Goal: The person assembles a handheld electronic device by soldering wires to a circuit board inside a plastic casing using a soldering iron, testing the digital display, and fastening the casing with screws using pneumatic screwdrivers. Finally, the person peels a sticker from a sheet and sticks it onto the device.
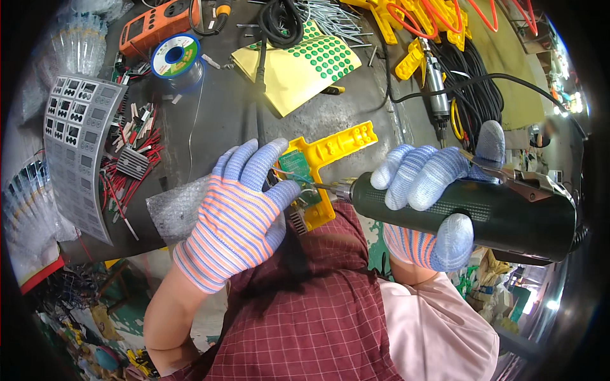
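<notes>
My left hand, in a striped knit glove, grips a yellow plastic housing half by its lower-left part. A green circuit board with thin wires lies inside the housing, partly covered by the fingers. My right hand, gloved too, is wrapped round a thick black electric screwdriver with a metal lever on its side. The driver lies almost level, its narrow metal tip pointing left at the board. Whether the tip touches a screw is too small to tell.
Loose screws, a yellow sheet of green stickers, a solder spool and an orange multimeter lie at the back. Red-wired parts sit left. A hanging silver driver and black cables are back right.
</notes>
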Demonstrator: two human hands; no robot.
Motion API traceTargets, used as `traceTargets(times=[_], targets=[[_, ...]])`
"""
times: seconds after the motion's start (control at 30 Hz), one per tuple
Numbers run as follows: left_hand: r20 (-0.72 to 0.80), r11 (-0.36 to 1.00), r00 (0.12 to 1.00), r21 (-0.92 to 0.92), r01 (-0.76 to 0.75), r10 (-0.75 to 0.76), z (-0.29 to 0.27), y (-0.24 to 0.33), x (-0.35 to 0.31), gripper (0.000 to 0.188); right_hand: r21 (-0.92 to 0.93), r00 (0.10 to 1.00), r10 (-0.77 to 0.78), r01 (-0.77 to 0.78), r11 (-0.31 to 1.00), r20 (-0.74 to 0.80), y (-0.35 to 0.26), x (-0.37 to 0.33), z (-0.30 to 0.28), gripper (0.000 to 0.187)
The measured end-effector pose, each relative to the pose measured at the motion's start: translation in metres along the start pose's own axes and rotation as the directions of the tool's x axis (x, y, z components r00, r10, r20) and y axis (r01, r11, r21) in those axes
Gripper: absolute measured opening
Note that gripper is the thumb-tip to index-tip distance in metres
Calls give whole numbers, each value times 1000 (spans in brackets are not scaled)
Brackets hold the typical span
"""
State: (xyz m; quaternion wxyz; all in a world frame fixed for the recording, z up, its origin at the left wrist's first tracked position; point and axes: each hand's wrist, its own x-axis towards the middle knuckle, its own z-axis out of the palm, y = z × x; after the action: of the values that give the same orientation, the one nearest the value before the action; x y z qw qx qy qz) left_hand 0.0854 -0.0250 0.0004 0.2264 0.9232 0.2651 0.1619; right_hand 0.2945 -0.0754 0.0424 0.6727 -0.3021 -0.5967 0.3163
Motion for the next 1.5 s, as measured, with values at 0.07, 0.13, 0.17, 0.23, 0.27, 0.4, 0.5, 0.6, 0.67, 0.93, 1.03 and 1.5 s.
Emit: traceTargets(times=[0.07,0.13,0.17,0.23,0.27,0.4,0.5,0.6,0.67,0.93,1.03,1.5], targets=[[-11,1000,1000,30,2,-2,5,-2,-1,44,-27,1000,7,-7,1000,8,-10,-16,8,77],[-15,999,1000,53,-9,10,9,-4,1,42,-67,1000,14,-14,998,5,5,-8,7,77],[-19,999,1000,48,-18,19,8,-5,2,41,-86,1000,18,-18,996,5,4,-13,10,77],[-24,999,1000,41,-16,17,9,-7,2,40,-113,1000,29,-27,993,10,1,-23,14,77],[-28,999,999,34,-24,25,10,-9,2,39,-127,999,34,-32,991,12,2,-24,12,77],[-42,999,999,27,-24,25,10,-9,0,39,-181,999,43,-39,983,19,-3,-33,11,77],[-73,999,997,21,-28,29,13,-11,-2,39,-224,998,48,-40,974,29,-7,-36,2,77],[-84,999,995,18,-46,47,18,-14,-1,39,-260,998,56,-45,965,38,-2,-36,3,78],[-82,998,995,19,-51,53,18,-15,1,38,102,998,16,-10,995,-60,1,-38,14,60],[-94,996,993,67,-66,72,20,-16,0,27,-54,980,-3,14,998,199,7,-17,9,62],[-108,995,991,81,-66,74,23,-16,-3,27,286,844,530,-530,798,85,-2,-9,7,43],[-338,982,930,-161,96,-146,23,-13,-2,48,90,831,222,-206,975,-510,-15,44,-27,28]])
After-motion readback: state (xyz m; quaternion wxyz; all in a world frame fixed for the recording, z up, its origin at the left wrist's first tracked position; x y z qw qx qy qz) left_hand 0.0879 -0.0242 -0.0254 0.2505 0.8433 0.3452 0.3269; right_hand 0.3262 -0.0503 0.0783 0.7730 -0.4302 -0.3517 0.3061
